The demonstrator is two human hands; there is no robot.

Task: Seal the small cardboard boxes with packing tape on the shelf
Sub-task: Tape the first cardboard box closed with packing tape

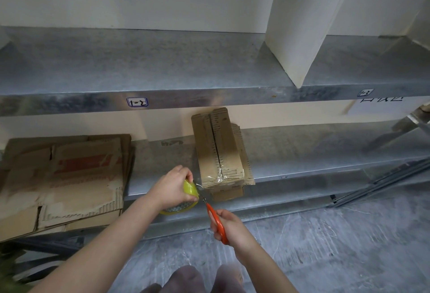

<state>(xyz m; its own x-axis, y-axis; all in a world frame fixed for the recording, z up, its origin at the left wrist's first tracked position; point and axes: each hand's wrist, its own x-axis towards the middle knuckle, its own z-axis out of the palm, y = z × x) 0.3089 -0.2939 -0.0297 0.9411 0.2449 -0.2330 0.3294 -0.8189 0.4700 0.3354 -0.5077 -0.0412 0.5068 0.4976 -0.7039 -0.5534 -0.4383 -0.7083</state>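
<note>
A small cardboard box (218, 150) lies on the lower metal shelf (302, 150), its near end overhanging the front edge. Crinkled clear tape (220, 177) covers the near end of its centre seam. My left hand (173, 188) grips a yellow roll of packing tape (189, 189) just left of the box, and a strand of tape runs from the roll to the box. My right hand (229, 226) holds orange-handled scissors (215, 219), whose tips point up at the strand between roll and box.
A stack of flattened cardboard (62, 181) lies on the lower shelf at the left. The upper shelf (162, 67) holds a white upright panel (309, 20). Dark metal rails (384, 178) lean at the right. Grey floor (325, 246) lies below.
</note>
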